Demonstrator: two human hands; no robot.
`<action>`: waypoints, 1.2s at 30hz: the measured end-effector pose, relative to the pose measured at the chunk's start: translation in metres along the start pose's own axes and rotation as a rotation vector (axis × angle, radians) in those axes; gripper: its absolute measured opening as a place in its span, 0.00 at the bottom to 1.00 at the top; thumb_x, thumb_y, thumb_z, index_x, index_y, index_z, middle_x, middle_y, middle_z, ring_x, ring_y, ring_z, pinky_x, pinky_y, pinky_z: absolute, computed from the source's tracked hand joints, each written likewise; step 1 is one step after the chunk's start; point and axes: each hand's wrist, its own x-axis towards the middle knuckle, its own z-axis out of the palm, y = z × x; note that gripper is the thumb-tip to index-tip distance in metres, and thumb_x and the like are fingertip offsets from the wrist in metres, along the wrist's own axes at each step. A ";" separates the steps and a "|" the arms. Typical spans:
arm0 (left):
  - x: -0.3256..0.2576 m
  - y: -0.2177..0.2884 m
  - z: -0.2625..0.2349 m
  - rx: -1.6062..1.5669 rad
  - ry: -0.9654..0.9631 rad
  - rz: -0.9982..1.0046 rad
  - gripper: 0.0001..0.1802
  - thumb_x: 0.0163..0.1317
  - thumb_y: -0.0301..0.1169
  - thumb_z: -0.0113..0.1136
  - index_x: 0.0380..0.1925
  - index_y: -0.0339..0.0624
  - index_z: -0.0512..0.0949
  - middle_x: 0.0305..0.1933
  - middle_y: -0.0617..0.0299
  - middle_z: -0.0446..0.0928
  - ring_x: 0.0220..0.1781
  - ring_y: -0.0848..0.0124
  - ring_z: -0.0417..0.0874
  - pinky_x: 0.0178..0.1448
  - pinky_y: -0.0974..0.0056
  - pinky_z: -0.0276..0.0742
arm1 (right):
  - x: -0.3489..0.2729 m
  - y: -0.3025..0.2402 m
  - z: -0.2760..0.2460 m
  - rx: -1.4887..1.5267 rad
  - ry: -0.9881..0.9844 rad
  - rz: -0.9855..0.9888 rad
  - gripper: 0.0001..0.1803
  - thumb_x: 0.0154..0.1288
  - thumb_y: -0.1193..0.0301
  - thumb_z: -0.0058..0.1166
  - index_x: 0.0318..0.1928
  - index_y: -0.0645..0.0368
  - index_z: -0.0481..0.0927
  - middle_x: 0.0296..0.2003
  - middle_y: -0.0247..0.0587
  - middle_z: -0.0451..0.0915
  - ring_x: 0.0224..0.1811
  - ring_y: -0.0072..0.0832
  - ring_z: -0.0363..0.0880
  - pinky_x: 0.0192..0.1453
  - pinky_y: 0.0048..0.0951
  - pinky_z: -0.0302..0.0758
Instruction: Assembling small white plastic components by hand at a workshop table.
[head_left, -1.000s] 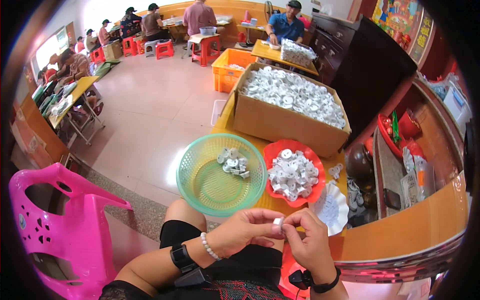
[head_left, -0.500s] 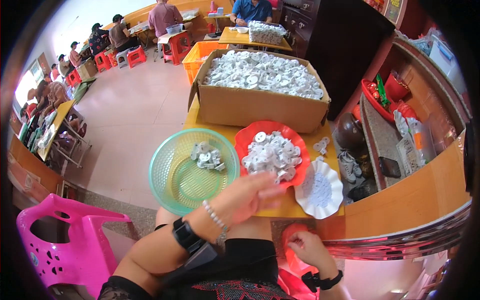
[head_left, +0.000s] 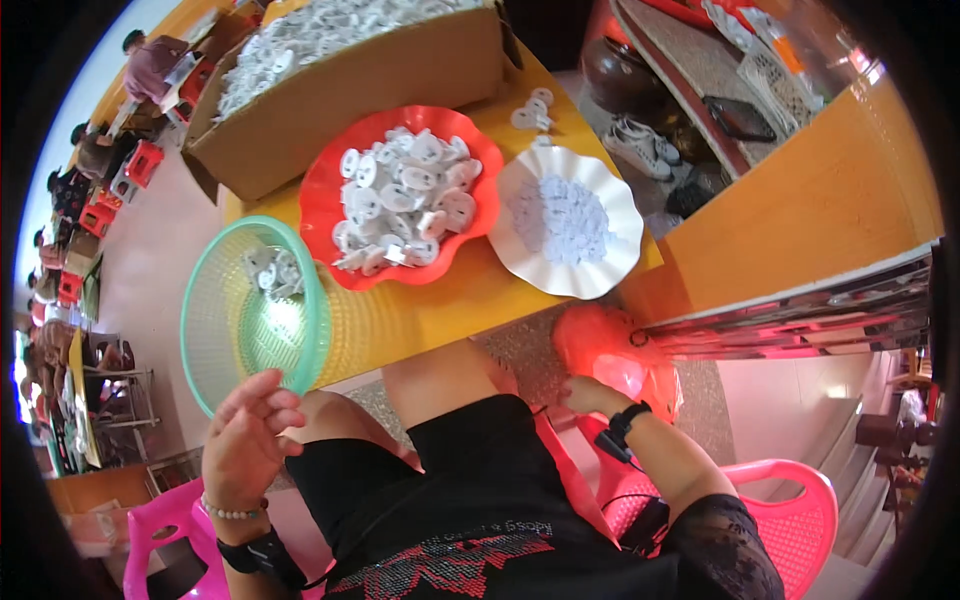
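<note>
Our right hand (head_left: pixel 590 395) is down beside the seat, reaching into the red plastic bag (head_left: pixel 610 355) that hangs under the edge of the yellow table (head_left: pixel 450 300); its fingers are hidden at the bag's mouth, so we cannot tell whether they grasp anything. Our left hand (head_left: pixel 245 440) hovers free over the knee, fingers loosely curled and holding nothing, just below the rim of the green mesh basket (head_left: pixel 215 320). To do this reach well, we judge it best to feel for the bag's opening before closing the fingers, and to keep the left hand ready near the basket. The green basket holds only a few small white plastic pieces. The red scalloped dish (head_left: pixel 320 190) next to it is heaped with the same white round pieces. The white scalloped dish (head_left: pixel 610 200) carries a mound of finer white bits. Behind them the cardboard box (head_left: pixel 340 100) is filled with many more white pieces
</note>
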 end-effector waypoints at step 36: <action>0.038 0.007 0.010 0.527 0.623 -0.064 0.12 0.69 0.29 0.50 0.50 0.38 0.73 0.40 0.64 0.78 0.38 0.78 0.78 0.40 0.75 0.75 | 0.099 0.046 0.178 -0.381 0.149 0.043 0.14 0.65 0.67 0.45 0.42 0.54 0.84 0.45 0.42 0.83 0.45 0.39 0.82 0.44 0.39 0.79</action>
